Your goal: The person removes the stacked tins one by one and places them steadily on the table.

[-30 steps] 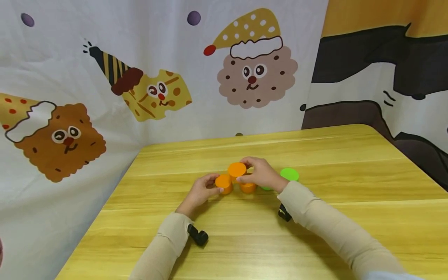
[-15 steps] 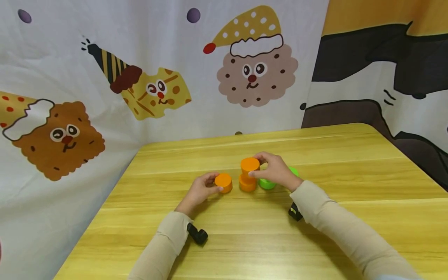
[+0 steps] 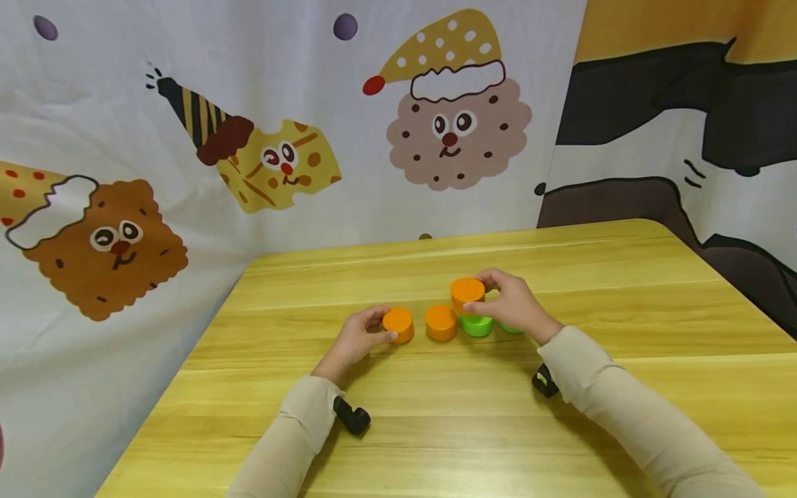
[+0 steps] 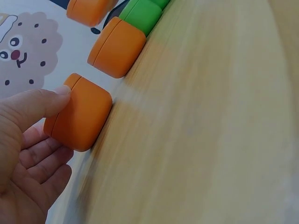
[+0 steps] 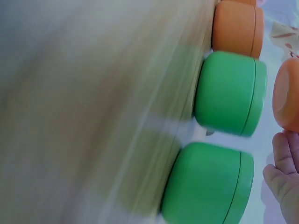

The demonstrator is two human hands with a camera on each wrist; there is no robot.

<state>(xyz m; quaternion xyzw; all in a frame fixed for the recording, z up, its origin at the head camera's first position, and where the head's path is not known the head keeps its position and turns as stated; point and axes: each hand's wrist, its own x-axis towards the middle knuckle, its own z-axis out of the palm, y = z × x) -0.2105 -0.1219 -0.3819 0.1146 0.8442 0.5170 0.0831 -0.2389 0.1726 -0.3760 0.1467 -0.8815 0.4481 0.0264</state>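
My left hand grips a small round orange lidded pot that stands on the table; in the left wrist view the thumb lies against its lid end. My right hand pinches another orange pot from its right side. It is lifted clear of the table, and in the head view it overlaps a green pot. Between the hands stands a third orange pot, touched by neither. A second green pot shows whole in the right wrist view; my right hand mostly hides it in the head view.
The wooden table reaches back to a cartoon-printed cloth. Black wrist cameras sit below both cuffs. The standing pots form a row from left to right.
My right hand has carried its orange pot rightward, past the middle orange pot to the nearer green one. The left hand and its pot have stayed in place.
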